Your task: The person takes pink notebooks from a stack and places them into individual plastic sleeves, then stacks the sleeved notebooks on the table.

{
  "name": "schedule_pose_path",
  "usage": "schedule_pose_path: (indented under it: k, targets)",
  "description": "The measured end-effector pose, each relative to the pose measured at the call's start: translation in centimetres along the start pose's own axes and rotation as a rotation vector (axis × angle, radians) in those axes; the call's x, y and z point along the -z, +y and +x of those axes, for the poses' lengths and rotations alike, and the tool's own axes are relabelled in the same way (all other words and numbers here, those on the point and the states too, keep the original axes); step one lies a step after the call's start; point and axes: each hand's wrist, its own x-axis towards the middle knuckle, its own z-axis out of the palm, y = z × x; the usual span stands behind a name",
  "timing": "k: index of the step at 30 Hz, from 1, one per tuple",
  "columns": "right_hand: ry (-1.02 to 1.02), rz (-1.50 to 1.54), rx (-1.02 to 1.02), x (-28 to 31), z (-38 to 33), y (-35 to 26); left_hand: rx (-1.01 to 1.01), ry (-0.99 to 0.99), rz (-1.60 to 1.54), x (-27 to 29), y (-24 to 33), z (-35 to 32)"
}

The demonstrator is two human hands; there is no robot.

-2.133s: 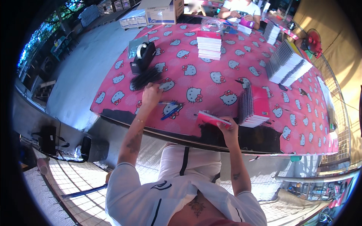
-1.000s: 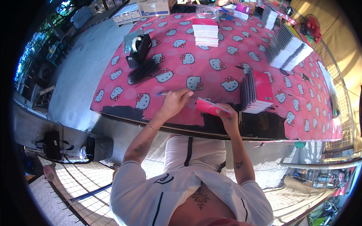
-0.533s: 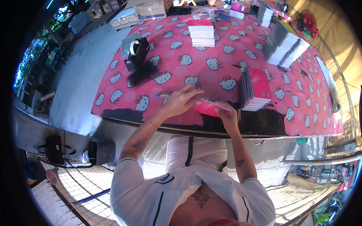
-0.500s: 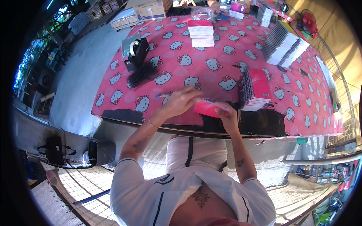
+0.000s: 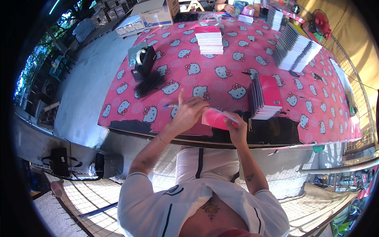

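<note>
My right hand (image 5: pixel 236 127) holds a thin pink notebook (image 5: pixel 215 118) just above the near edge of the table (image 5: pixel 118 118). My left hand (image 5: pixel 190 111) is at the notebook's top edge, its fingers pinched on a thin white strip that runs along that edge. A blue pen (image 5: pixel 170 106) lies on the cloth just left of my left hand. A pile of pink spiral notebooks (image 5: pixel 265 96) sits right beside my right hand.
A pink cat-print cloth (image 5: pixel 189 71) covers the table. On it are a black tape dispenser (image 5: pixel 144 61), a bundle of black strips (image 5: pixel 149 83), a stack of white-and-pink books (image 5: pixel 210 39) and fanned white books (image 5: pixel 296 49). Another person (image 5: pixel 237 6) sits at the far end.
My left hand left the table at the left, came over to the pink notebook and closed on its top edge. My right hand kept hold of the notebook.
</note>
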Motion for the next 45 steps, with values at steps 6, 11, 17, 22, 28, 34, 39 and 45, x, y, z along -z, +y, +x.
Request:
schedule_pose_path:
  k: [6,11,17,22,28,34,39,45]
  targets:
    - [-0.053,0.028,0.021,0.9,0.2,-0.8,-0.027,-0.196,-0.241,1.8,-0.2,1.3]
    - [-0.073,0.073,-0.022,1.5,0.4,-1.4,-0.016,-0.209,-0.312,2.1,-0.3,1.9]
    - [-0.050,0.135,-0.102,1.4,0.1,-1.3,-0.084,-0.078,-0.142,2.2,1.0,1.7]
    - [-0.090,0.137,-0.112,1.6,0.2,-1.5,-0.095,-0.095,-0.094,3.3,1.4,2.0]
    - [-0.063,0.238,-0.183,1.8,0.0,-2.2,-0.088,-0.129,0.281,3.1,3.2,1.4]
    - [-0.044,0.073,-0.110,1.3,-0.9,-0.1,0.001,-0.301,0.432,-1.8,4.6,-5.4]
    - [-0.014,0.127,-0.095,0.6,-0.8,-1.3,0.003,-0.192,0.483,0.0,4.5,-1.3]
    - [-0.041,0.180,-0.131,0.6,-0.6,-2.1,-0.016,-0.059,0.453,-0.8,5.2,-1.7]
